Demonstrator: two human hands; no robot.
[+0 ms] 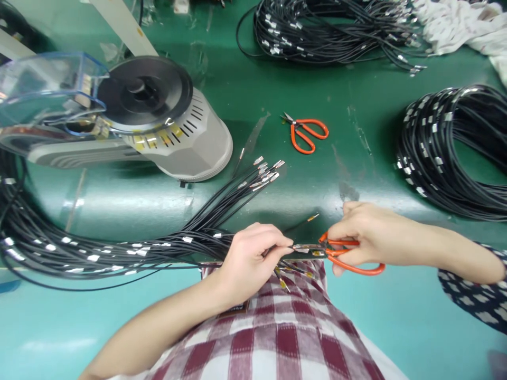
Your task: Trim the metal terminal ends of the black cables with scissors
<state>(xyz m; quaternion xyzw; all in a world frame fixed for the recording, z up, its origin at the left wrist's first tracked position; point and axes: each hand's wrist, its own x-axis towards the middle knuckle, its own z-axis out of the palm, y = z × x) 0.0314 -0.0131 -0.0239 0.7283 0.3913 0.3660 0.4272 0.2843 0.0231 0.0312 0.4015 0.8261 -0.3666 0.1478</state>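
My left hand (255, 258) pinches the end of a black cable near the table's front edge. Orange-handled scissors (366, 269) are in my right hand (368, 232), with fingers in the loops. Their blades point left and meet the cable end just beyond my left fingertips; whether they cut into it I cannot tell. Beneath my left hand runs a bundle of black cables (134, 250) with white tags. Several cable ends with yellow wrapping (283, 283) hang below that hand. One more such end (312, 217) lies on the table above the blades.
A second pair of orange scissors (303, 145) lies mid-table. A grey tape dispenser (190, 142) with a black disc stands at the left. Coiled black cables (431, 142) sit at the right, more cables (317, 31) at the back, beside a white cloth (455, 24).
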